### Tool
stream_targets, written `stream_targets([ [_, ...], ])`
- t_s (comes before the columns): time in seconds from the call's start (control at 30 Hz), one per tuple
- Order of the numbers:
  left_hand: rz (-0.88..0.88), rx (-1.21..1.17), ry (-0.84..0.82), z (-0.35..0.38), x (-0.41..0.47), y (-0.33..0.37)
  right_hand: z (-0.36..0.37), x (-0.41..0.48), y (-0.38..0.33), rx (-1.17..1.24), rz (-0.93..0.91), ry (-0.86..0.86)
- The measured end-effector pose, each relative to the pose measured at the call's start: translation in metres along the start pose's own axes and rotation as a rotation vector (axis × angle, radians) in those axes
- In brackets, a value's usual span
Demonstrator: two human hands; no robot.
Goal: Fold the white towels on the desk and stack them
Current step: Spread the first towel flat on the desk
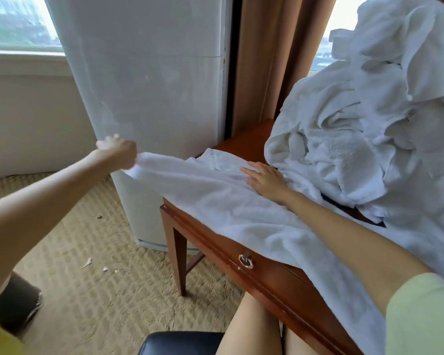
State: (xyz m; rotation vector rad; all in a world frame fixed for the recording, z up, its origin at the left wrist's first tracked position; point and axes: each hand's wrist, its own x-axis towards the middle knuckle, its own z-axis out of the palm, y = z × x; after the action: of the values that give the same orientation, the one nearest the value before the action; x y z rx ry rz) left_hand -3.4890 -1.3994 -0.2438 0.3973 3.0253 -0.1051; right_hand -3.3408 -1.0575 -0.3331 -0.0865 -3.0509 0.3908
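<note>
No legible text, label, brand, number or sign. The only candidate is a narrow strip of marks (224, 63) on the right edge of the white appliance (149, 73), which stands above the right hand (264, 181) and up and to the right of the left hand (118, 152). Its characters are too small and blurred to read.

Beige carpet (87, 278), tan curtain (262, 60), daylit rm.
</note>
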Motion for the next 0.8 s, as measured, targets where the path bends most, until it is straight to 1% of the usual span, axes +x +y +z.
stream_targets([
  [0.03,0.029,0.058,0.054,0.002,-0.011,0.011,0.000,0.001,-0.001,-0.009,0.000,-0.007],
  [0.07,0.067,0.048,0.093,0.004,-0.021,0.026,-0.002,0.001,-0.002,-0.018,-0.002,-0.012],
  [0.13,0.220,-0.055,0.138,0.011,-0.035,0.065,-0.008,-0.003,-0.007,-0.024,-0.019,0.015],
  [0.17,0.328,-0.110,0.149,0.016,-0.042,0.086,-0.013,-0.007,-0.009,-0.012,-0.029,0.051],
  [0.23,0.597,-0.188,0.164,0.025,-0.058,0.134,-0.025,-0.025,-0.012,0.047,-0.037,0.160],
  [0.3,0.819,-0.256,0.159,0.033,-0.076,0.183,-0.037,-0.059,-0.009,0.135,-0.024,0.282],
  [0.37,1.002,-0.272,0.151,0.039,-0.096,0.230,-0.047,-0.109,0.001,0.179,0.016,0.401],
  [0.43,1.127,-0.283,0.126,0.044,-0.114,0.271,-0.054,-0.166,0.015,0.173,0.131,0.480],
  [0.5,1.203,-0.260,0.105,0.048,-0.130,0.305,-0.056,-0.227,0.031,0.134,0.328,0.510],
  [0.57,1.232,-0.153,0.117,0.054,-0.142,0.331,-0.050,-0.285,0.043,0.064,0.523,0.458],
  [0.6,1.224,-0.072,0.120,0.056,-0.146,0.342,-0.045,-0.309,0.046,0.033,0.586,0.408],
  [0.67,1.186,0.012,0.087,0.061,-0.153,0.361,-0.034,-0.340,0.053,0.010,0.613,0.313],
  [0.73,1.172,-0.043,0.030,0.064,-0.160,0.375,-0.031,-0.352,0.064,0.031,0.581,0.251],
  [0.8,1.183,-0.112,0.042,0.068,-0.167,0.383,-0.038,-0.356,0.083,0.109,0.570,0.200],
])
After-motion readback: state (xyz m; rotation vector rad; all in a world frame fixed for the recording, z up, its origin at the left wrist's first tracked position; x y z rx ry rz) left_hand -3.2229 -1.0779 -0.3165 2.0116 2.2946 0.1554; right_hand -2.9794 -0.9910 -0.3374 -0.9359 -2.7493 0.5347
